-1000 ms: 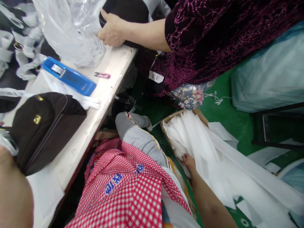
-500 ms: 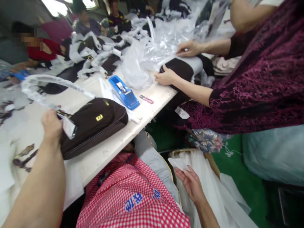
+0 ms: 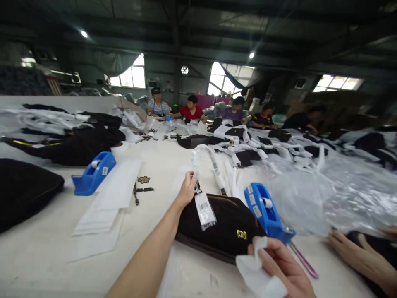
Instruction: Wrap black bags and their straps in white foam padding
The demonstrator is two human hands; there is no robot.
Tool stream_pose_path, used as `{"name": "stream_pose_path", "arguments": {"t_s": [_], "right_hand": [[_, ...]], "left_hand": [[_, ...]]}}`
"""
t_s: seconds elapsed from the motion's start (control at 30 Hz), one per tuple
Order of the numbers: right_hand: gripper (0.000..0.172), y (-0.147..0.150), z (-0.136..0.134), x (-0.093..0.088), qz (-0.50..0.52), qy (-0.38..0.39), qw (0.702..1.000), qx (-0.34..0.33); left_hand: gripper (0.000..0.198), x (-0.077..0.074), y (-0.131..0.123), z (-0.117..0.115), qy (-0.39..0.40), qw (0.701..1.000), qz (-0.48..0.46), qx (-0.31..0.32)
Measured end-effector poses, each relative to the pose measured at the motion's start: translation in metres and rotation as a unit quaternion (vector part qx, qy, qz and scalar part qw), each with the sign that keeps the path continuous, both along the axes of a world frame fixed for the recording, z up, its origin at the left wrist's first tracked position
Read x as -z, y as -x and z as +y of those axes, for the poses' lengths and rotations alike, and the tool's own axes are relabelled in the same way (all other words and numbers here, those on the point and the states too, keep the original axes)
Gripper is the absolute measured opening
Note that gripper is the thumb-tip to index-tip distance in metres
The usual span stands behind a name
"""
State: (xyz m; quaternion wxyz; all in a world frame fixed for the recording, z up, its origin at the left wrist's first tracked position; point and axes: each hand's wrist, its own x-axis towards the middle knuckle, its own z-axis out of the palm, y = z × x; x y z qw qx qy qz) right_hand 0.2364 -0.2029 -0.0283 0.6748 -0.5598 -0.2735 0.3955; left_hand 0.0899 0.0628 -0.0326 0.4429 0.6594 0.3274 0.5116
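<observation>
A black bag (image 3: pixel 223 223) with a gold emblem lies on the white table (image 3: pixel 155 256). My left hand (image 3: pixel 187 188) is closed on the bag's upper left end, where the strap (image 3: pixel 206 151) wrapped in white joins it. From there a white tag (image 3: pixel 204 210) hangs over the bag's front. My right hand (image 3: pixel 283 263) pinches a crumpled piece of thin white sheet (image 3: pixel 259 269) at the bag's lower right corner. Just behind that corner stands a blue tape dispenser (image 3: pixel 268 213), with pink-handled snips (image 3: pixel 304 260) beside it.
White sheets (image 3: pixel 108 207), a second blue dispenser (image 3: pixel 94 174) and small dark charms (image 3: pixel 142 188) lie on the left. Black bags (image 3: pixel 27 192) sit at far left. Another person's hands (image 3: pixel 359 252) are at right by clear plastic (image 3: pixel 356 190). People sit across the table.
The view has lifted and turned left. My right hand has come up from the box of white sheets below the table to the bag, holding a white piece. My left hand remains at the strap end.
</observation>
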Motion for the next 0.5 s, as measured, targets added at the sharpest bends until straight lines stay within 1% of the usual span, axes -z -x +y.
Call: {"name": "stream_pose_path", "arguments": {"t_s": [0.07, 0.1, 0.13, 0.2, 0.23, 0.3, 0.37, 0.43, 0.5], "right_hand": [[0.036, 0.005, 0.040, -0.032, -0.050, -0.031, 0.998, 0.015], [0.036, 0.005, 0.060, -0.045, -0.086, -0.051, 0.995, 0.028], [0.037, 0.002, 0.080, -0.055, -0.127, -0.071, 0.989, 0.041], [0.038, -0.011, 0.120, -0.067, -0.220, -0.093, 0.969, 0.057], [0.038, -0.019, 0.140, -0.070, -0.273, -0.092, 0.956, 0.058], [0.033, -0.033, 0.179, -0.069, -0.382, -0.076, 0.920, 0.046], [0.027, -0.039, 0.213, -0.063, -0.446, -0.062, 0.893, -0.008], [0.022, -0.033, 0.241, -0.054, -0.451, -0.057, 0.886, -0.092], [0.021, -0.021, 0.260, -0.047, -0.423, -0.059, 0.889, -0.166]], "left_hand": [[0.025, 0.002, 0.002, -0.002, 0.004, 1.000, -0.011, 0.015], [0.027, 0.002, 0.003, -0.002, 0.008, 1.000, -0.014, 0.026], [0.030, 0.003, 0.005, -0.003, 0.012, 0.999, -0.017, 0.038], [0.034, 0.004, 0.007, -0.003, 0.021, 0.997, -0.024, 0.064], [0.036, 0.003, 0.008, -0.003, 0.026, 0.997, -0.027, 0.073], [0.040, 0.002, 0.011, -0.004, 0.032, 0.996, -0.029, 0.083], [0.043, 0.000, 0.013, -0.006, 0.035, 0.995, -0.023, 0.086], [0.049, -0.004, 0.016, -0.008, 0.038, 0.995, -0.010, 0.087], [0.055, -0.006, 0.017, -0.010, 0.042, 0.995, 0.003, 0.087]]}}
